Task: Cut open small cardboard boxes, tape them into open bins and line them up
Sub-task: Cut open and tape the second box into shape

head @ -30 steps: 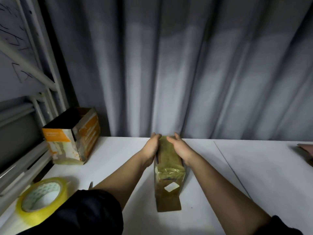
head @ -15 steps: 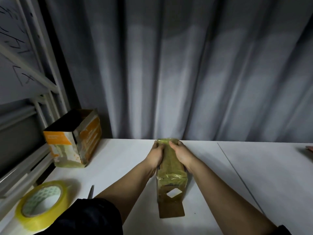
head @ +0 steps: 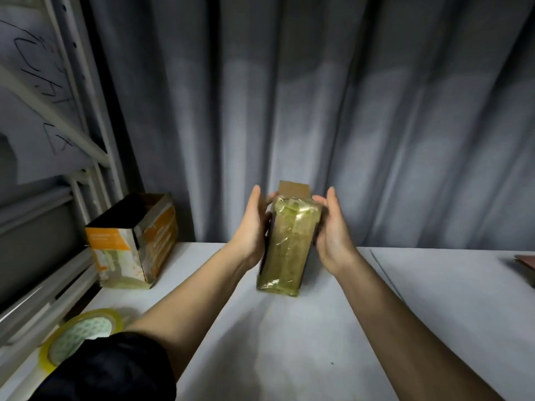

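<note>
Cardboard box point(head: 286, 250), tape-wrapped, now upended from lying flat; left hand point(head: 251, 227) and right hand point(head: 333, 230) clasp its sides, ready for lining up beside the orange bin point(head: 133, 241).

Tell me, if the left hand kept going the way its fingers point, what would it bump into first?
Probably the grey curtain. The left hand holds the side of the taped box, with fingers pointing up and away over the table. Depth is hard to judge here.

We see the tall tape-wrapped brown cardboard box point(head: 289, 244) between our hands on the white table point(head: 419, 314), the orange-and-white open cardboard bin point(head: 130, 241) far left, the yellow tape roll point(head: 81, 337) before it.
</note>
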